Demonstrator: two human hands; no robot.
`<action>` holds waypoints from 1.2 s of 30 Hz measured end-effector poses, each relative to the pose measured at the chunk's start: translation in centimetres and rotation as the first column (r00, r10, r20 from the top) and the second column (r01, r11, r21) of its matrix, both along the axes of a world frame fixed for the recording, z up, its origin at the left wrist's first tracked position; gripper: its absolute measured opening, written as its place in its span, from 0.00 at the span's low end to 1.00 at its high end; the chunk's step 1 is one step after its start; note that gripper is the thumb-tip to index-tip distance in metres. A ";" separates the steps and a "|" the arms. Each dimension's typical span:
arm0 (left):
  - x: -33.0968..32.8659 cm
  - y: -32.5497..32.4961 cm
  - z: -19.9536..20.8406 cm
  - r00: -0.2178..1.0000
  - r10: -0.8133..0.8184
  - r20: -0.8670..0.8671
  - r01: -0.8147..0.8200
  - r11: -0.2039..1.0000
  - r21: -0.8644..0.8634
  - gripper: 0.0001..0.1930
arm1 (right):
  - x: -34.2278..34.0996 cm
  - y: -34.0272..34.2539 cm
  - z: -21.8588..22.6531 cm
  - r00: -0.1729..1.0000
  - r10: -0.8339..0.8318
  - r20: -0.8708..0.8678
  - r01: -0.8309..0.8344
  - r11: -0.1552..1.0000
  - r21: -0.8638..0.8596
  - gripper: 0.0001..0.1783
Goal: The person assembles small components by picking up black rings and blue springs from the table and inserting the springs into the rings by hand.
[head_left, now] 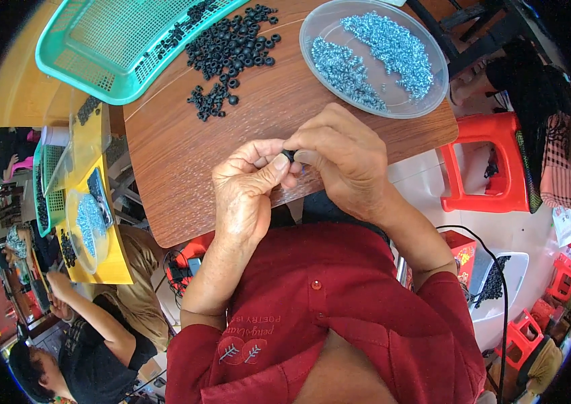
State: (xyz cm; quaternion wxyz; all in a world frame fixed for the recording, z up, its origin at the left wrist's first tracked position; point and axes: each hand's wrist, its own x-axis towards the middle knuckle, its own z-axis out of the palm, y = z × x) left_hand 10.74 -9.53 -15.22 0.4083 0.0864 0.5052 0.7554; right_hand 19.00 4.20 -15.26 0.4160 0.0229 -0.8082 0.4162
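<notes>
Above the near edge of the table, a small black rounded part is pinched between my two hands. The thumb and fingers of my left hand close on it from the left. My right hand meets it from the right, its thumb and forefinger pressed at the part. Whether a second small piece sits inside it is hidden by the fingertips. Beyond my hands lies a loose pile of similar black parts, some showing round holes. At the far right, a clear round plastic tray holds two heaps of small shiny blue metal pieces.
A green mesh basket with black parts stands far left on the brown wooden table. A red plastic stool is at the right, near a black cable. On the left, another person works at a yellow table.
</notes>
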 end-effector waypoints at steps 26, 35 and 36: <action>-0.1 -0.1 -2.0 0.952 -0.269 -0.142 0.248 0.957 -0.151 0.17 | 2.5 -0.8 -4.2 0.911 -0.239 -0.335 0.306 0.938 0.164 0.10; 0.5 1.1 -1.6 0.949 -0.273 -0.157 0.265 0.962 -0.072 0.14 | 5.3 -1.4 -4.0 0.871 -0.362 -0.333 0.400 0.915 0.050 0.12; 0.8 1.4 -1.1 0.958 -0.266 -0.110 0.258 0.963 -0.079 0.13 | 5.4 -1.1 -4.0 0.875 -0.361 -0.324 0.377 0.926 -0.014 0.14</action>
